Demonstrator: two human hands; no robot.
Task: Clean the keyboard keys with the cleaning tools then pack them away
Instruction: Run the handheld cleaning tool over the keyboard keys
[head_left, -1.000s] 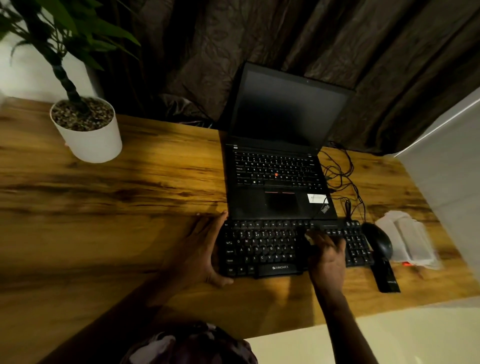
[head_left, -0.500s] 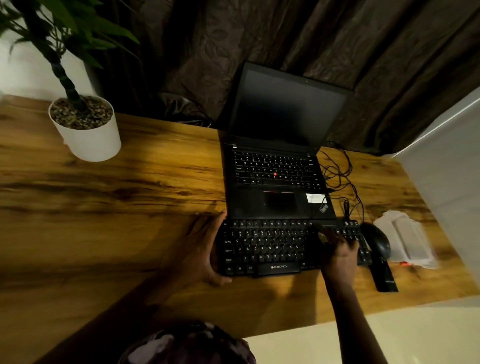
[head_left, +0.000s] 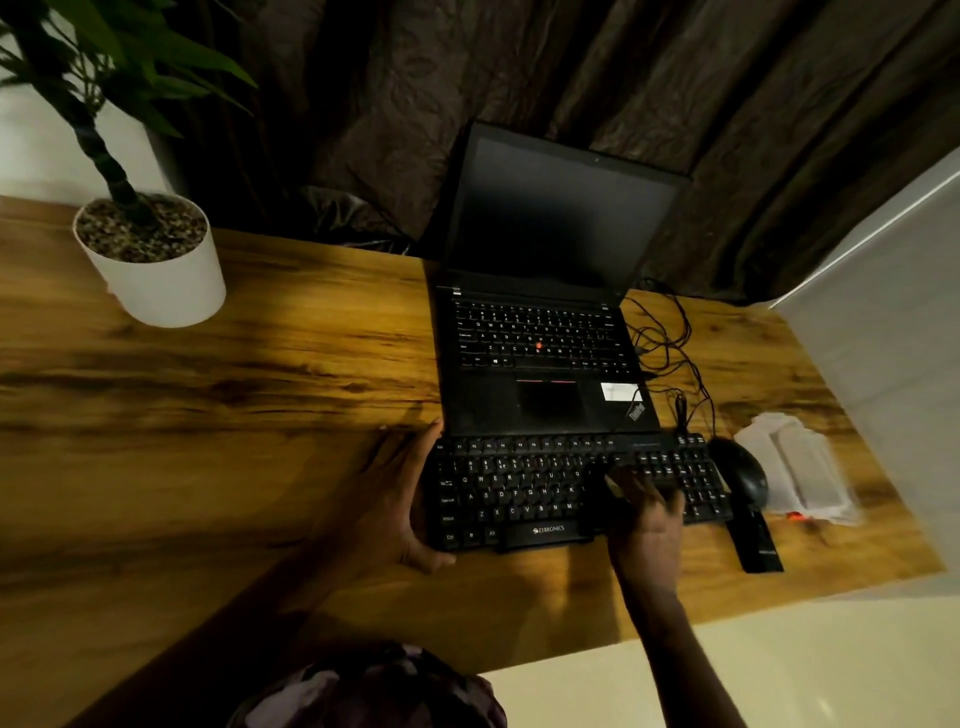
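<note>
Keyboard gripped by left hand, right hand atop keys.

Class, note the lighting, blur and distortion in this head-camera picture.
Head view: dim warm light, brightest across the table; the right hand on the keyboard is motion-blurred; the laptop screen is dark without glare; the wide lens bends the table's edges.

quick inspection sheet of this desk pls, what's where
surface: wooden desk
job's things: black keyboard before the open laptop; small pale tool on its keys, blurred
clutter: mouse, black bar-shaped item, pale plastic pack, right of the keyboard
hands: left hand holds the keyboard's left end; right hand pinches the small pale tool
cables: black cables tangled right of the laptop
surroundings: potted plant, dark curtain
</note>
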